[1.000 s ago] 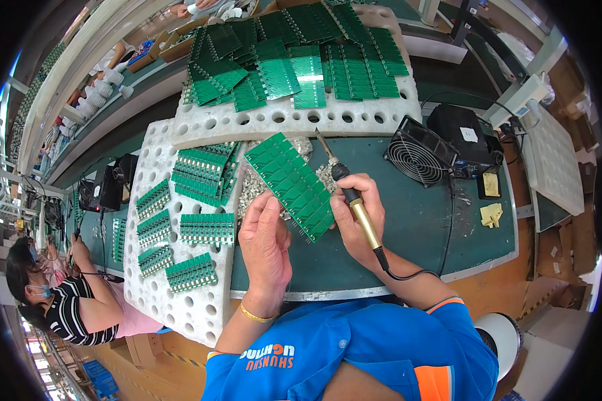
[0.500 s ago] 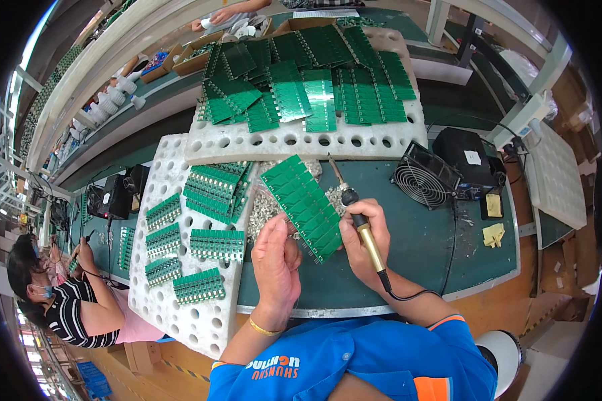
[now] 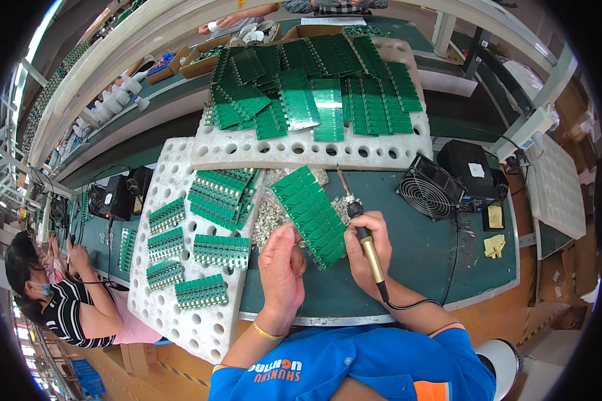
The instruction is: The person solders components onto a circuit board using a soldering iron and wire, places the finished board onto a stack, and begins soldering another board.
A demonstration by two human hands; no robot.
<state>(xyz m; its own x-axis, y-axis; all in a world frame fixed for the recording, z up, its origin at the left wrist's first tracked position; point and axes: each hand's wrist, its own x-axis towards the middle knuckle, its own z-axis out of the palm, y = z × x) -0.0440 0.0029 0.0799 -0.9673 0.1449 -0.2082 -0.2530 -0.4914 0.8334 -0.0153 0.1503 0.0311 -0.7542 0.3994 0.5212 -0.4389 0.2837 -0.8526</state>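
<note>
A green circuit board panel (image 3: 310,218) is held tilted over the bench between my two hands. My left hand (image 3: 281,271) is closed, its fingertips at the panel's lower left edge. Short pins stick out along the panel's lower end. My right hand (image 3: 370,253) grips a soldering iron (image 3: 368,251) like a pen, tip pointing up and away from the panel. The fingers of that hand also touch the panel's right edge. Behind the panel lies a pile of small silvery metal parts (image 3: 269,224) in a clear bag.
White foam boards with holes (image 3: 211,331) carry several populated green panels (image 3: 221,250) on the left. Farther back, bare green panels (image 3: 294,100) are stacked on another foam board (image 3: 247,158). A fan (image 3: 429,189), black soldering station (image 3: 465,167) and yellow sponge (image 3: 494,217) stand right. A co-worker (image 3: 80,294) sits left.
The whole view has shifted slightly, so things sit a little lower and farther right. My hands, the panel and the soldering iron keep nearly the same arrangement.
</note>
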